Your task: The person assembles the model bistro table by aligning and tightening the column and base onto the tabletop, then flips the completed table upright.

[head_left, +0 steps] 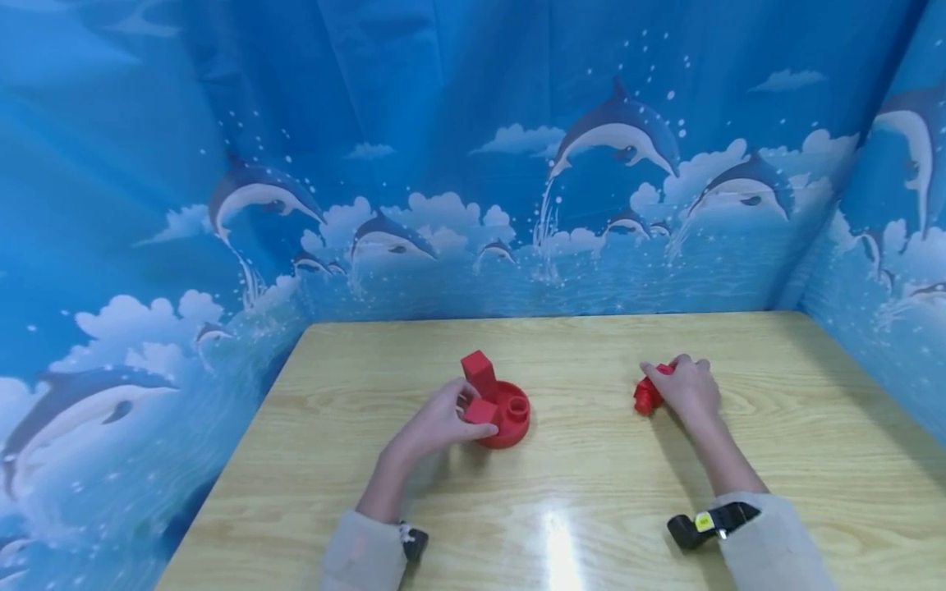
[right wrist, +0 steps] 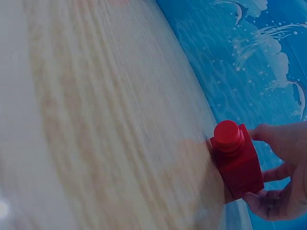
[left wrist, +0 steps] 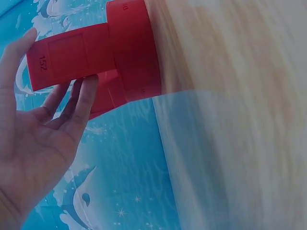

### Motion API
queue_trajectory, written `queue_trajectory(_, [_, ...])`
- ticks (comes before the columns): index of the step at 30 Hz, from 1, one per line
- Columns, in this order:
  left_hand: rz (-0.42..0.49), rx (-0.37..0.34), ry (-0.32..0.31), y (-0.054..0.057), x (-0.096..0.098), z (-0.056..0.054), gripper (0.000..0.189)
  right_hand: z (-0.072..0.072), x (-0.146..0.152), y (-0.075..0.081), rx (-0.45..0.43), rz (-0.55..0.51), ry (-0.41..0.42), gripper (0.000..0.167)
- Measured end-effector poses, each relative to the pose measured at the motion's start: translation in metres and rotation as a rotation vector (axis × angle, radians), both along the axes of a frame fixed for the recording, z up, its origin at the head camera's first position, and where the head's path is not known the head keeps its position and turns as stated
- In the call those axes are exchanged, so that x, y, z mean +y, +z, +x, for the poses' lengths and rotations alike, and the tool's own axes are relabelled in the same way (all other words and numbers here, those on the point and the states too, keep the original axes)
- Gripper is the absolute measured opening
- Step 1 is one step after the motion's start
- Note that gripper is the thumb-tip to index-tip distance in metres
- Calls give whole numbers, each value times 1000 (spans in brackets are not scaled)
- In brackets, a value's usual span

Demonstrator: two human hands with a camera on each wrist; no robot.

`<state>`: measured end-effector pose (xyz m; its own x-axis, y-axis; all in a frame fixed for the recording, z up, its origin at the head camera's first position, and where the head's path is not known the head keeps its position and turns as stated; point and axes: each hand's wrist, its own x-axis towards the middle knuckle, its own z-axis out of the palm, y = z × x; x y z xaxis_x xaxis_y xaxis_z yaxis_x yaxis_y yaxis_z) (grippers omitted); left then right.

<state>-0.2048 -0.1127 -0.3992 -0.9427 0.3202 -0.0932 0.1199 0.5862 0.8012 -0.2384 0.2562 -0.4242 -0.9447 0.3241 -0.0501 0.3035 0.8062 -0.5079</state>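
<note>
In the head view, a round red base (head_left: 521,431) stands on the table, left of its middle. Two square red posts rise from it: a far post (head_left: 479,371) and a near post (head_left: 482,411), with a short round socket (head_left: 518,408) beside them. My left hand (head_left: 442,420) pinches the near post between thumb and fingers. The left wrist view shows this red post (left wrist: 72,55), marked 152, joined to the base. Farther right, my right hand (head_left: 689,391) holds a red block with a round knob (right wrist: 240,167) by its sides, low at the tabletop.
The pale wooden table (head_left: 584,492) reaches back to a blue dolphin-print curtain (head_left: 458,164), which also hangs at both sides. Black wrist cameras sit at the cuffs, the right camera (head_left: 695,529) showing plainly.
</note>
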Motion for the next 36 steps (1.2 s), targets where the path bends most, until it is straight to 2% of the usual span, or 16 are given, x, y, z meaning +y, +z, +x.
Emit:
queue_trajectory(5, [34, -35, 1, 0, -6, -2, 55, -1, -3, 2, -3, -19, 5, 62])
queue_trajectory(14, [114, -57, -7, -4, -17, -8, 53, -4, -7, 7, -30, -100, 19, 47])
queue_trajectory(21, [166, -66, 31, -8, -21, -11, 51, -4, -8, 13, -49, -125, 68, 42])
queue_trajectory(26, [154, -76, 84, -8, -19, -13, 49, -1, -3, 18, -63, -87, 117, 41])
queue_trajectory(30, [132, -84, 128, -7, -17, -13, 46, 0, 0, 23, -79, -96, 116, 42])
queue_trajectory(36, [119, -75, 129, -7, -16, -13, 45, 5, -1, 30, -41, -150, 122, 46])
